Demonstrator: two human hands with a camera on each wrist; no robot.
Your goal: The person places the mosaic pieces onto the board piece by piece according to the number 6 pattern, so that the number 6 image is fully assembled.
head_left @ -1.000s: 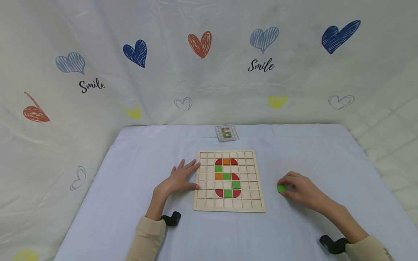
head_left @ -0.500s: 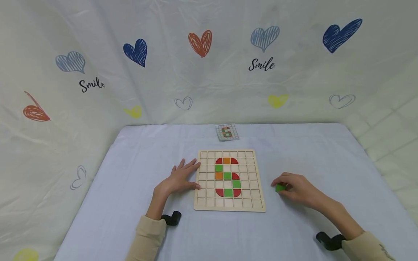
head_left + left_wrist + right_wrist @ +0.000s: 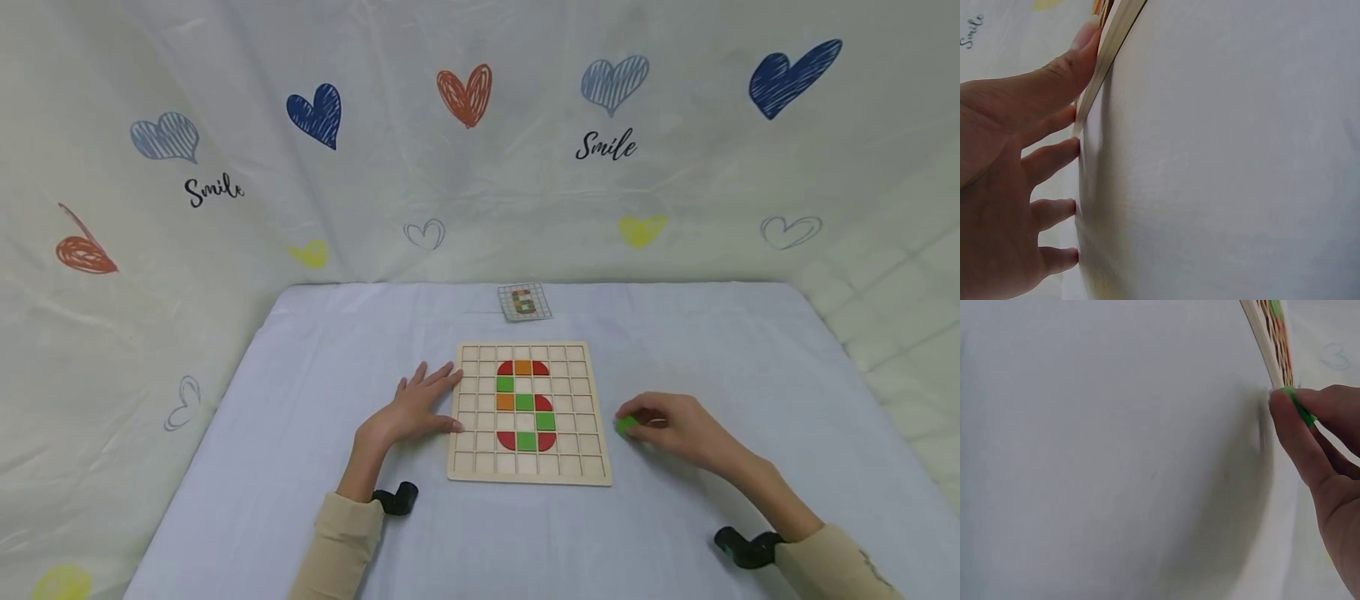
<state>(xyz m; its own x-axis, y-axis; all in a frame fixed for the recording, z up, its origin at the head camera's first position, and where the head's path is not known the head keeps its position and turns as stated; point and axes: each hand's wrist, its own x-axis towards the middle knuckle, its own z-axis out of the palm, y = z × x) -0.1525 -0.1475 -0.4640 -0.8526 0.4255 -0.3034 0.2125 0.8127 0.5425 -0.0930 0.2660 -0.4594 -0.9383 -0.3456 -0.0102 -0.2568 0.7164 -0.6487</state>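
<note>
In the head view a wooden grid board [image 3: 577, 467] lies on the table, with red, orange and green tiles set in some of its squares. My left hand [image 3: 411, 412] rests at the board's left edge, fingers spread and thumb touching the rim; the left wrist view shows the thumb [image 3: 1072, 65] against that edge. Just right of the board, my right hand [image 3: 678, 427] pinches a green tile [image 3: 626, 426] between thumb and fingers. The right wrist view shows the same green tile [image 3: 1304, 411] partly hidden by the fingertips.
A small card [image 3: 525, 302] printed with a grid and a coloured figure lies behind the board, near the table's back edge. White cloth covers the table [image 3: 337, 333]. A white curtain [image 3: 375, 183] with hearts hangs behind.
My right hand has moved left toward the board with the green tile in its fingers. The left hand keeps its place at the board's edge.
</note>
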